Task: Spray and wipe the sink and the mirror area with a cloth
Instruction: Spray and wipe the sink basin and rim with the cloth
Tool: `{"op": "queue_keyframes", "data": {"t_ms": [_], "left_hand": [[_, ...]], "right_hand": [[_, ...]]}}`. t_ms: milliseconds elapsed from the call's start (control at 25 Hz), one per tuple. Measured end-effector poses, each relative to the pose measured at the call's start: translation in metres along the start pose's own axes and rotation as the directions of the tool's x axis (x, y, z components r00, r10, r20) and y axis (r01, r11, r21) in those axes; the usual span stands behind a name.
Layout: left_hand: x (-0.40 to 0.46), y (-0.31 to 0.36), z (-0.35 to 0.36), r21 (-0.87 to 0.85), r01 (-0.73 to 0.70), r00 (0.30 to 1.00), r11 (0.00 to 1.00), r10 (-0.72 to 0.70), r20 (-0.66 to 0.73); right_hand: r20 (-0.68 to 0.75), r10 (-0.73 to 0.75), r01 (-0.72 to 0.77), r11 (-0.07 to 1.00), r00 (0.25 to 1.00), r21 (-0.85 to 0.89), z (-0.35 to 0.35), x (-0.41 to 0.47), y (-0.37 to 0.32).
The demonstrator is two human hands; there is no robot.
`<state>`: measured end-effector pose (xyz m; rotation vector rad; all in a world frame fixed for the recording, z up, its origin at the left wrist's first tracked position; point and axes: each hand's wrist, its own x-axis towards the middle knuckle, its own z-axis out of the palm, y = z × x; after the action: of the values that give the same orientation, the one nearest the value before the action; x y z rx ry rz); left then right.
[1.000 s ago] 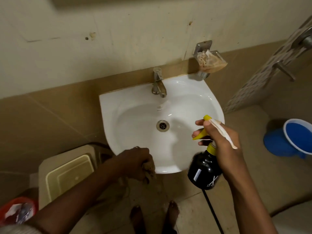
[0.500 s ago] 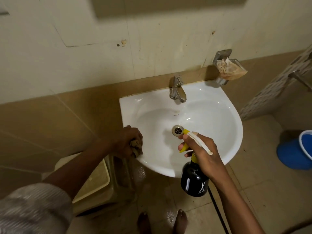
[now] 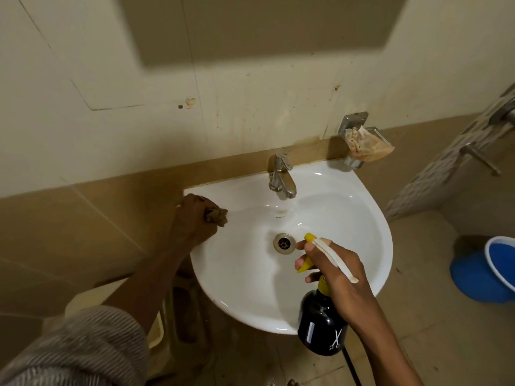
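A white wall-mounted sink fills the middle of the view, with a steel tap at its back and a drain in the bowl. My left hand presses a bunched brown cloth on the sink's back left rim. My right hand grips a black spray bottle with a yellow and white trigger head, held over the sink's front edge with its nozzle toward the drain. No mirror glass shows; only a dark rectangular shadow lies on the wall above.
A metal soap holder with a crumpled brown wrapper hangs on the wall right of the tap. A blue bucket stands on the floor at the right. A beige plastic bin sits under my left arm. A steel handle juts out at the right.
My left hand has slid the cloth from the sink's front left edge up along the rim to the back left corner. The spray bottle has moved inward, over the bowl. The view tilted upward.
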<state>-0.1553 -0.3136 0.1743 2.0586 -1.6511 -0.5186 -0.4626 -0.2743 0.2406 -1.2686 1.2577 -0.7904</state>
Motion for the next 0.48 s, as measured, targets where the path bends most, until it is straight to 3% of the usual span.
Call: {"op": "queue_keyframes", "data": {"t_ms": [280, 400, 480], "left_hand": [[-0.094, 0.015, 0.037, 0.029, 0.142, 0.986, 0.989, -0.144, 0.081], [-0.15, 0.044, 0.072, -0.153, 0.215, 0.977, 0.965, -0.214, 0.021], [-0.17, 0.07, 0.087, -0.25, 0.159, 0.984, 0.955, -0.173, -0.037]], "right_hand": [[-0.033, 0.013, -0.011, 0.998, 0.999, 0.065, -0.016, 0.001, -0.005], [-0.025, 0.017, -0.015, 0.997, 1.0, 0.071, -0.019, 0.0, -0.004], [-0.025, 0.017, -0.015, 0.996, 1.0, 0.086, -0.025, -0.001, -0.006]]}}
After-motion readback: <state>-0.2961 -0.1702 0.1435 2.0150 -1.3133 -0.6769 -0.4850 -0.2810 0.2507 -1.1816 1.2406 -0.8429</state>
